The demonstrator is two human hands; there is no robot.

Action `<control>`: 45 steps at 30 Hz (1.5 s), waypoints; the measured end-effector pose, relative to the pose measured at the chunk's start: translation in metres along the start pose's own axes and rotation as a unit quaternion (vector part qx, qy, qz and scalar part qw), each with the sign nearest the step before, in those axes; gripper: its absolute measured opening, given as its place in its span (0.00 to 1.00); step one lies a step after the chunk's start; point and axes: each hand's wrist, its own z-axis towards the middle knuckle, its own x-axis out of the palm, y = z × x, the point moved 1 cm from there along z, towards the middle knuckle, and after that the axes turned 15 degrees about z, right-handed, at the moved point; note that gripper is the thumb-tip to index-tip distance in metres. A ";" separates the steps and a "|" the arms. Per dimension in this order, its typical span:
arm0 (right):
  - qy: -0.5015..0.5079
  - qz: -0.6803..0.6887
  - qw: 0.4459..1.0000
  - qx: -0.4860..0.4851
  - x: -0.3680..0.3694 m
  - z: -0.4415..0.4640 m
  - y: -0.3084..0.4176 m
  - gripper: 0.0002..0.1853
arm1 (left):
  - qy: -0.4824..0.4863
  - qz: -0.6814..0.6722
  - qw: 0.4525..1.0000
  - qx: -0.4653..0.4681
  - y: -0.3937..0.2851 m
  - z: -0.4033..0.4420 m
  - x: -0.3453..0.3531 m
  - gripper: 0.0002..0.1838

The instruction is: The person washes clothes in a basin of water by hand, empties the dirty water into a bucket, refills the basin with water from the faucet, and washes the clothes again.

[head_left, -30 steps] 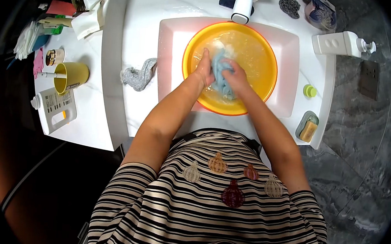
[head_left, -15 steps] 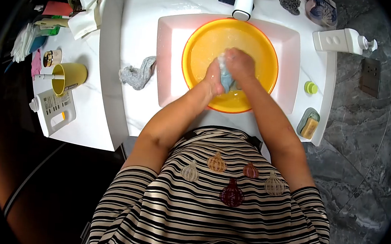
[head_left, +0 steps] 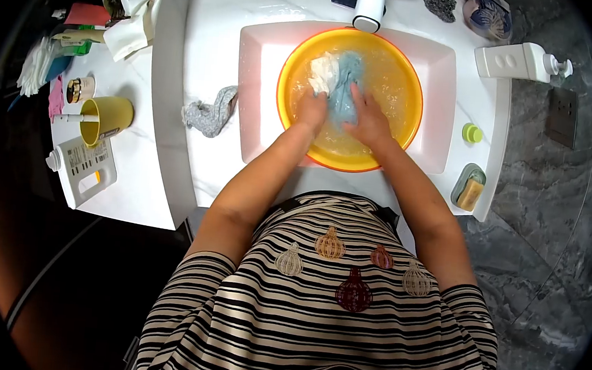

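A wet light-blue and white cloth (head_left: 347,78) lies spread in the water of a yellow basin (head_left: 418,111). My left hand (head_left: 311,111) is at the lower edge of its white part, fingers closed on the fabric and partly hidden by it. At the right edge of the blue part, my right hand (head_left: 370,121) is open, thumb and fingers apart, touching the cloth or just beside it. Cloudy water with bubbles surrounds both hands.
The basin sits in a pink-white sink (head_left: 441,78) below a white faucet (head_left: 369,10). A grey cloth (head_left: 211,112) lies left. Along the right stand a white pump bottle (head_left: 518,62), a green cap (head_left: 472,133) and a soap dish (head_left: 462,188). A yellow cup (head_left: 115,115) is far left.
The cloth was bunched between my two hands pressed together. Now it is spread out in the water, and my hands have moved apart and lower.
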 end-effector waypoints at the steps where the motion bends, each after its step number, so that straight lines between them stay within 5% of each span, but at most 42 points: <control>1: 0.000 0.001 1.000 -0.001 0.001 0.004 -0.009 0.40 | -0.016 0.128 0.991 0.024 0.004 0.004 -0.001 0.23; 2: 0.004 0.106 0.994 -0.006 0.002 0.012 -0.026 0.37 | -0.018 0.130 0.991 0.023 0.011 0.005 0.002 0.23; 4: 0.007 0.209 0.978 -0.012 0.019 0.029 -0.049 0.35 | -0.210 0.159 0.953 0.152 0.011 0.004 0.007 0.26; 5: -0.043 0.389 0.917 0.076 0.029 0.037 -0.060 0.31 | -0.209 0.158 0.953 0.155 0.002 -0.001 0.006 0.26; 6: -0.092 0.551 0.814 0.160 0.034 0.040 -0.066 0.28 | -0.063 -0.070 0.992 0.084 -0.012 -0.012 0.004 0.25; 7: -0.095 0.549 0.815 0.161 0.025 0.034 -0.052 0.28 | 0.089 -0.290 0.953 0.006 -0.023 -0.019 0.003 0.25; 9: 0.014 0.611 0.769 0.187 -0.001 0.016 0.010 0.20 | 0.170 -0.357 0.918 -0.021 -0.034 -0.017 -0.006 0.26; 10: 0.028 0.567 0.815 0.113 -0.001 0.010 0.022 0.17 | 0.246 -0.418 0.873 -0.052 -0.034 -0.016 -0.010 0.28; 12: 0.042 0.519 0.853 0.040 0.003 -0.005 0.046 0.14 | 0.279 -0.401 0.869 -0.081 -0.031 -0.013 -0.018 0.29; 14: 0.001 0.342 0.909 -0.238 0.001 -0.020 0.075 0.11 | 0.320 -0.380 0.861 -0.105 -0.021 0.004 -0.021 0.30; 16: -0.004 0.300 0.926 -0.228 -0.004 -0.029 0.092 0.10 | 0.440 -0.359 0.823 0.011 0.001 0.029 -0.022 0.24; 20: -0.092 0.213 0.951 -0.207 -0.003 -0.013 0.096 0.10 | 0.470 -0.466 0.747 0.066 0.005 0.025 -0.010 0.18; 23: -0.230 0.210 0.926 -0.213 -0.011 0.015 0.079 0.08 | 0.334 -0.472 0.816 -0.020 -0.023 -0.012 0.019 0.20; 26: -0.266 0.126 0.949 -0.113 -0.019 0.044 0.043 0.09 | 0.236 -0.464 0.850 -0.076 -0.049 -0.049 0.028 0.20; 28: -0.272 0.115 0.951 -0.088 -0.029 0.051 0.016 0.09 | 0.161 -0.391 0.906 -0.023 -0.060 -0.062 0.027 0.16; 30: -0.248 0.154 0.952 0.090 -0.031 0.048 -0.013 0.13 | 0.202 -0.386 0.900 -0.003 -0.055 -0.049 0.017 0.19; 32: -0.287 0.250 0.921 0.078 -0.022 0.049 -0.044 0.17 | 0.105 -0.192 0.975 0.025 -0.071 -0.046 -0.004 0.22; 33: -0.326 0.344 0.877 0.074 -0.017 0.046 -0.052 0.22 | 0.041 0.010 0.998 0.046 -0.068 -0.038 -0.017 0.26; 34: -0.326 0.345 0.877 0.078 -0.016 0.041 -0.052 0.22 | 0.043 0.012 0.998 0.043 -0.060 -0.032 -0.023 0.26; 36: -0.316 0.179 0.932 -0.008 -0.022 0.032 -0.050 0.29 | -0.086 0.263 0.933 0.230 -0.048 -0.018 -0.023 0.28; 38: -0.290 0.059 0.954 -0.052 -0.011 0.012 -0.030 0.28 | -0.156 0.338 0.893 0.255 -0.034 -0.025 -0.012 0.35; 40: -0.255 -0.058 0.960 -0.097 -0.007 0.008 -0.019 0.28 | -0.226 0.591 0.702 0.325 -0.025 -0.030 -0.008 0.38; 42: -0.010 0.043 0.998 0.041 -0.009 0.007 -0.024 0.31 | -0.150 0.621 0.713 0.288 -0.015 -0.019 -0.007 0.39; 44: -0.003 0.006 0.998 0.058 -0.017 0.013 -0.025 0.33 | -0.077 0.643 0.719 0.253 -0.011 -0.005 -0.006 0.40; 45: 0.006 -0.029 0.997 0.071 -0.019 0.018 -0.026 0.35 | -0.046 0.567 0.782 0.256 -0.010 0.001 -0.009 0.39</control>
